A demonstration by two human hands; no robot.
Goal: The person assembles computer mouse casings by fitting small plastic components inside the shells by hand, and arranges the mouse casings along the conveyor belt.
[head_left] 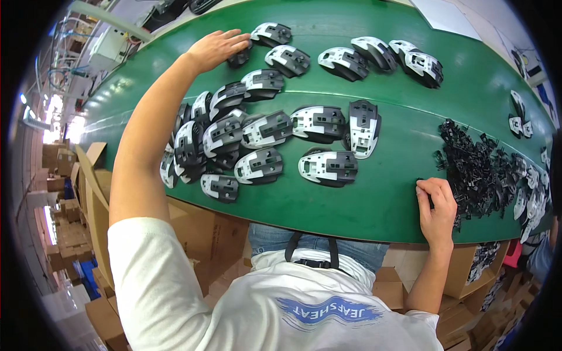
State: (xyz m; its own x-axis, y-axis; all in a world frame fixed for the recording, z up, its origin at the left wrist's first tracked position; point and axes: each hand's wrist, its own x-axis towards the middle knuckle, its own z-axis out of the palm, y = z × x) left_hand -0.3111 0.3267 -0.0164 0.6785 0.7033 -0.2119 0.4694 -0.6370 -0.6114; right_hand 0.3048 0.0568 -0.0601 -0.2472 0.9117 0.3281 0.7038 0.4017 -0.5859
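Observation:
My left hand (219, 48) reaches to the far left, its fingers laid over a dark computer mouse shell (240, 58); the thumb is hidden. Just to its right sit two more white-and-black mouse shells (271, 34). My right hand (437, 207) is at the near right, thumb and forefinger pinched on a tiny black plastic part (419, 181), mostly covered by the fingertips. Beside that hand spreads a heap of small black plastic parts (477, 169). Between my arms lie some shells with their cut-out undersides up, one upright shell (364, 128) among them.
A crowded cluster of mouse shells (222, 137) covers the left of the green table (386, 202). Several shells (374, 52) stand in a row at the back. White parts (533, 202) lie beyond the black heap. Cardboard boxes (205, 240) stand below the table's near edge.

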